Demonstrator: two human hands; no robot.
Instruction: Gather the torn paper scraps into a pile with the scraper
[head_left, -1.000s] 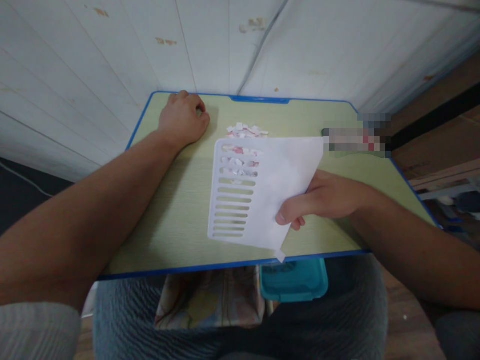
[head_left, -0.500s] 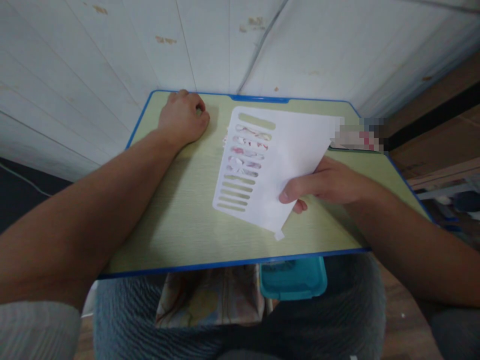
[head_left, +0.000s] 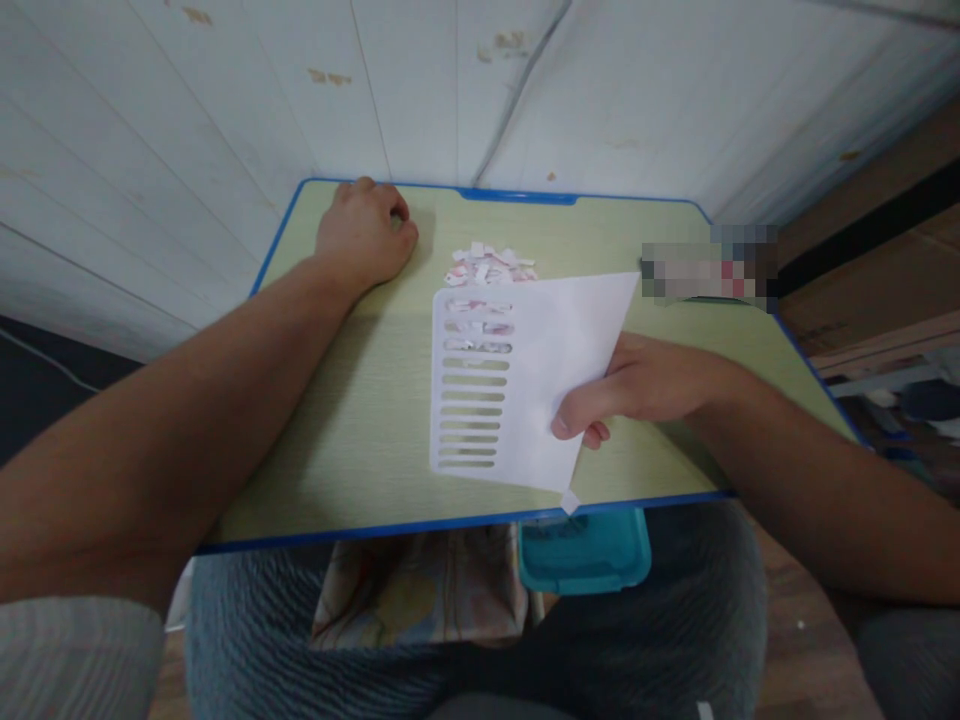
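My right hand [head_left: 622,392] pinches a thin white sheet [head_left: 536,360] by its right side, thumb on top and fingers underneath. A column of long rounded slots is cut along the sheet's left part. It is held over small torn paper scraps [head_left: 491,263], white with reddish marks, heaped on the table; the heap's far part lies uncovered and more scraps show through the upper slots. A small white scrap [head_left: 571,502] is at the sheet's lower corner. My left hand [head_left: 366,232] rests on the table's far left in a loose fist, apart from the sheet, with nothing visible in it.
The pale green table [head_left: 352,430] has a blue rim and stands against a white plank wall [head_left: 420,90]. A blurred-out item [head_left: 705,275] lies at its far right. Below the front edge, a teal plastic container [head_left: 592,560] and a patterned cloth [head_left: 420,590] are by my lap.
My right hand has brought the slotted sheet toward me and turned it slightly, uncovering the far part of the scrap heap. My left hand has stayed in place.
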